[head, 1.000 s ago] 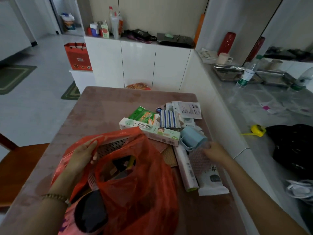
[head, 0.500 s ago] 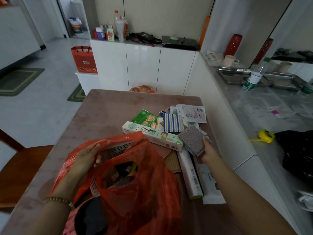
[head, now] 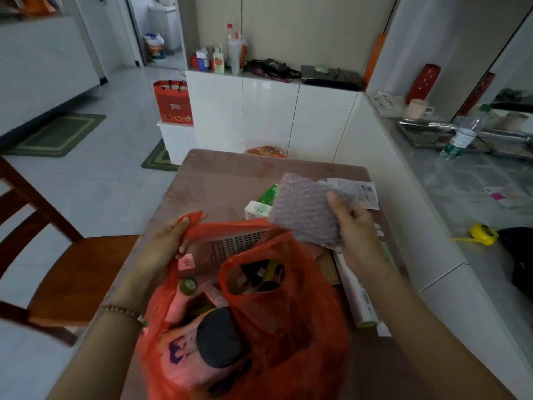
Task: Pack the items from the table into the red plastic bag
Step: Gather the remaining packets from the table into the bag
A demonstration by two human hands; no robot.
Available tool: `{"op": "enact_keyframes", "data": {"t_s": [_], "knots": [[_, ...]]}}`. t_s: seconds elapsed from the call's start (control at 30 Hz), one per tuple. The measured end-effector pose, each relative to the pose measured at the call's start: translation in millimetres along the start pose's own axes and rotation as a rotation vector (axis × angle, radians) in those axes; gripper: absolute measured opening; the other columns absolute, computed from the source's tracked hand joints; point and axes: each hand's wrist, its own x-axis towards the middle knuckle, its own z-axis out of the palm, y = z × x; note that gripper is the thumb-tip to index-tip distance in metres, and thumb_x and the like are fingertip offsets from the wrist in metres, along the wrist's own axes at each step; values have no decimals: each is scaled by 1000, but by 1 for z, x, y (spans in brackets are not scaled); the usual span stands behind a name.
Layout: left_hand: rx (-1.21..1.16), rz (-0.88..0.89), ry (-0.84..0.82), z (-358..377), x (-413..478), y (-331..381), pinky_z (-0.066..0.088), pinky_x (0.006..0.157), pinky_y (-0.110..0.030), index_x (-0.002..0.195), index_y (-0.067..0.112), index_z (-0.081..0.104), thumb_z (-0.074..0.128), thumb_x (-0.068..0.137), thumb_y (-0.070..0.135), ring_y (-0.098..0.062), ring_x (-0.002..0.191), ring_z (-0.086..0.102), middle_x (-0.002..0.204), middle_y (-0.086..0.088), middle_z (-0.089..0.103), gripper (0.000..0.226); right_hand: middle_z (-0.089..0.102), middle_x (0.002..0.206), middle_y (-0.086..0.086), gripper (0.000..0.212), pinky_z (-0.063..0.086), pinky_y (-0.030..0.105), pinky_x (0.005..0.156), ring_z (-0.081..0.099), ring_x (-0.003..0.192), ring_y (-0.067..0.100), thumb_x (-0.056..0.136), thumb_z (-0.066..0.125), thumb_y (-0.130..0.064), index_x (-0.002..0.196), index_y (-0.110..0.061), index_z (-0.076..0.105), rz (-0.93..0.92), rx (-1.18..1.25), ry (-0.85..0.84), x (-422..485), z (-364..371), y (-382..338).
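Now I see the right hand (head: 354, 226) pinching a bubble-wrap pouch (head: 302, 209) by its right edge, thumb on top. The pouch is greyish-purple, bumpy and roughly square, so I cannot tell a long axis. Its face tilts toward me, lower edge just above the mouth of the red bag (head: 288, 327). The left hand (head: 170, 241) grips the bag's handle over the table (head: 225, 180).

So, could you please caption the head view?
Left hand holds the red bag open; right hand grips a bubble-wrap pouch.

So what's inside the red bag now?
A white perforated basket, a dark round item and a green round cap show through the opening. The bag hides whatever lies lower.
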Motion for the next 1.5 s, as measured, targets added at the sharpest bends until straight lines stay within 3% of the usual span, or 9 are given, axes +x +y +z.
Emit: {"op": "enact_keyframes", "data": {"t_s": [0.2,0.37,0.47,0.63,0.87,1.0,1.23,1.37,1.5], "knots": [[-9,17,-24,-43,-7,18,21,31,-12,129,11,55,33,102,20,-2,29,24,33,8,30,36,72,83,1,9,50,18,67,64,70,1,85,68,-22,85,-14,70,51,-395,-474,-49,92,35],[-18,30,-119,-59,-14,21,22,32,-13,129,9,55,32,102,18,-3,30,25,33,7,31,36,69,104,0,18,50,19,82,64,92,8,88,64,-28,100,-15,66,97,-454,-642,-51,134,68],[-21,30,-142,-56,-18,19,23,32,-14,126,9,56,33,102,18,-3,29,26,32,5,33,35,57,124,0,38,42,28,98,52,116,14,83,68,-37,116,-20,57,45,-555,-518,-43,141,79],[19,53,-171,-44,-21,15,25,32,-12,124,12,56,34,101,17,-2,27,29,31,7,35,31,50,126,3,45,40,26,88,50,112,17,82,67,-43,114,-20,45,-18,-641,-271,-53,120,73],[22,40,-202,-43,-19,9,27,33,-12,119,18,59,33,102,19,-2,30,30,33,7,36,31,49,132,-1,61,34,28,90,48,117,14,88,32,-66,128,-21,37,183,-855,-397,-75,62,72],[27,42,-210,-41,-19,9,27,34,-12,119,18,60,34,102,19,-3,30,31,33,7,36,31,41,144,1,92,36,29,102,43,130,16,69,39,-81,141,-24,28,227,-931,-524,-84,48,73],[36,19,-229,-33,-21,5,30,36,-12,124,13,58,34,101,21,-3,33,33,34,6,39,34,27,151,0,95,37,30,107,37,136,19,69,72,-59,146,-32,23,75,-1095,-600,-100,38,78],[174,102,-218,-17,-36,9,44,61,-19,123,18,57,42,98,29,-9,63,56,76,3,62,31,45,142,1,86,41,35,104,49,125,19,68,68,-66,139,-28,34,10,-1248,-484,-98,29,74],[511,342,-297,12,-36,0,43,80,-16,126,29,57,48,91,49,-6,106,57,123,7,60,41,47,144,-3,77,40,33,102,49,126,19,73,55,-73,139,-37,36,58,-1251,-523,-98,24,69]]}}
